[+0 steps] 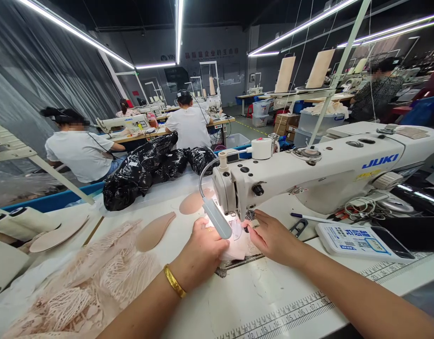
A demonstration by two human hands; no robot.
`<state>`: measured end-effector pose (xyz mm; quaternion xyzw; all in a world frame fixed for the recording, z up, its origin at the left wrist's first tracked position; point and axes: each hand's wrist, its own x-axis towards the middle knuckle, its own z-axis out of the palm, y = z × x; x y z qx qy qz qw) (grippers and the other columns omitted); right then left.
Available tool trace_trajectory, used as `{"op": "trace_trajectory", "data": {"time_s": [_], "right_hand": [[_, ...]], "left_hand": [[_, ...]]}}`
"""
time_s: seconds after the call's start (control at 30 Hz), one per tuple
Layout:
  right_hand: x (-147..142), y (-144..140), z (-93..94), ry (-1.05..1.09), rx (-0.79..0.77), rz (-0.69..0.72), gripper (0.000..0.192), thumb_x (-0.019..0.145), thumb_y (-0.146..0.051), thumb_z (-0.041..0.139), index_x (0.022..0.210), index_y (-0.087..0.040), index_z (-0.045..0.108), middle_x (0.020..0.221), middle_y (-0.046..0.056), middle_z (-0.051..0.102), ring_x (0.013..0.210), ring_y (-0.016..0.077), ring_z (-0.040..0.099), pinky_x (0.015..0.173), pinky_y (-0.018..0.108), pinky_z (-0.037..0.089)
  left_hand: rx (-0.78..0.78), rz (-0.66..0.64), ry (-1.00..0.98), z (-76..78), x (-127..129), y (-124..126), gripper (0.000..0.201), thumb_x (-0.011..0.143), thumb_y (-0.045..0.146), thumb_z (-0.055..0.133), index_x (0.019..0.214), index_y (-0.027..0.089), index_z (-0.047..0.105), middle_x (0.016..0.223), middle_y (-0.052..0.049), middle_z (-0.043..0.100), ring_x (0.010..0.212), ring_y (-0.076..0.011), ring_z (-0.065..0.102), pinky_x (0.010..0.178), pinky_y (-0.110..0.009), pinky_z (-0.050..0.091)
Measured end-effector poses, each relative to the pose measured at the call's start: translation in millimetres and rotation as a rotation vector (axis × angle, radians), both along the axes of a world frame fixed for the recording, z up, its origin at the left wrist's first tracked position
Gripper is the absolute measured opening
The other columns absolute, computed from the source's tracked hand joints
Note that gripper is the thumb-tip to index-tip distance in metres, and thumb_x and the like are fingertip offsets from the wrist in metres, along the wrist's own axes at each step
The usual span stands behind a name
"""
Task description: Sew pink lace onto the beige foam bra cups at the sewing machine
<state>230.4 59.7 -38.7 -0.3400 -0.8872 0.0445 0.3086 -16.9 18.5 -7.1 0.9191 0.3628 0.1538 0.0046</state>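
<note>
Under the needle end of a white sewing machine (273, 176) lies a pale pink piece of fabric (234, 250), lit by a small grey lamp (217, 217). My left hand (207, 245), with a gold bangle at the wrist, is closed on the fabric's left side; the lamp covers some of its fingertips. To the right of the needle, my right hand (275, 238) has thumb and fingers drawn together at the fabric's edge, beside a small dark part. What those fingers pinch is too small to make out. Two beige moulded cups (155, 231) lie left of the machine.
Beige lace fabric (96, 282) is heaped at left. Black plastic bags (142, 169) lie behind the table. At right are a pen (308, 216), thread snips (298, 228) and a white plastic box (365, 241) with a phone on it. Several people sit at other machines.
</note>
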Motion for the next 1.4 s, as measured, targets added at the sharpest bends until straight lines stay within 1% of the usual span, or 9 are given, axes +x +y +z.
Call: {"op": "trace_trajectory", "data": {"time_s": [0.17,0.37,0.53,0.67,0.73,0.93,1.07,1.2,1.4], "right_hand": [[1.1,0.6,-0.4,0.024,0.02,0.024,0.03,0.092,-0.005,0.043,0.07,-0.025,0.04,0.079,0.007,0.06,0.081,0.026,0.057,0.081,0.046,0.056],[1.9,-2.1,5.0,0.028,0.008,0.055,0.025,0.095,-0.006,0.043,0.08,-0.022,0.057,0.081,0.006,0.061,0.082,0.0244,0.055,0.077,0.04,0.051],[4.9,-5.5,10.8,-0.055,-0.02,0.143,0.023,0.091,-0.007,0.045,0.092,-0.021,0.064,0.074,0.003,0.056,0.076,0.0225,0.047,0.07,0.034,0.044],[6.3,-8.6,18.6,-0.124,-0.094,0.317,0.021,0.082,-0.002,0.048,0.076,-0.021,0.056,0.072,-0.001,0.053,0.068,0.0165,0.041,0.069,0.03,0.036],[6.0,-9.8,21.6,-0.106,-0.097,0.355,0.021,0.082,-0.003,0.049,0.069,-0.02,0.049,0.073,-0.002,0.051,0.066,0.0149,0.039,0.065,0.029,0.032],[4.0,-9.0,19.0,-0.113,-0.112,0.322,0.021,0.081,-0.002,0.048,0.07,-0.019,0.053,0.072,-0.002,0.051,0.068,0.0151,0.042,0.067,0.029,0.032],[2.6,-5.5,13.7,-0.126,-0.093,0.287,0.024,0.085,-0.003,0.046,0.079,-0.02,0.062,0.073,-0.002,0.051,0.064,0.0148,0.039,0.069,0.03,0.033],[-0.5,-3.5,9.1,-0.125,-0.062,0.237,0.026,0.081,-0.002,0.047,0.082,-0.02,0.066,0.072,-0.001,0.048,0.064,0.0162,0.036,0.065,0.029,0.031],[-7.8,-3.2,6.2,-0.106,-0.048,0.157,0.027,0.084,-0.003,0.05,0.089,-0.022,0.069,0.074,0.0,0.052,0.072,0.0197,0.042,0.067,0.029,0.034]], "left_hand": [[-0.011,0.004,0.015,1.1,1.1,-0.9,0.026,0.069,-0.007,0.047,0.076,0.017,0.054,0.088,0.0,0.07,0.082,-0.0203,0.063,0.098,-0.055,0.034],[-0.024,0.009,0.019,2.1,-0.2,0.6,0.028,0.07,-0.008,0.047,0.077,0.017,0.056,0.087,0.0,0.07,0.08,-0.0194,0.062,0.098,-0.054,0.034],[0.011,0.021,0.011,4.4,3.2,-4.0,0.024,0.075,-0.004,0.05,0.08,0.018,0.057,0.086,-0.001,0.068,0.084,-0.021,0.063,0.099,-0.053,0.033],[-0.011,0.007,0.016,6.0,15.6,-22.9,0.021,0.091,0.006,0.049,0.086,0.02,0.062,0.087,0.0,0.067,0.079,-0.0181,0.06,0.092,-0.047,0.035],[-0.025,0.004,0.014,6.1,20.6,-31.2,0.02,0.095,0.01,0.05,0.092,0.022,0.065,0.091,-0.001,0.067,0.08,-0.0185,0.061,0.09,-0.047,0.034],[-0.05,0.027,0.011,7.5,20.2,-29.9,0.02,0.093,0.01,0.053,0.098,0.022,0.068,0.096,-0.001,0.069,0.081,-0.0194,0.061,0.095,-0.051,0.034],[-0.012,0.009,0.04,9.3,16.8,-18.9,0.023,0.095,0.008,0.047,0.087,0.021,0.065,0.089,0.0,0.068,0.075,-0.0179,0.056,0.092,-0.049,0.035],[0.007,-0.019,0.065,8.8,11.7,-7.3,0.024,0.093,0.007,0.045,0.079,0.02,0.058,0.085,0.001,0.067,0.078,-0.0187,0.056,0.091,-0.047,0.035],[-0.004,-0.039,0.051,12.1,0.2,9.3,0.022,0.096,0.012,0.053,0.098,0.024,0.071,0.101,-0.003,0.073,0.099,-0.026,0.063,0.095,-0.047,0.036]]}}
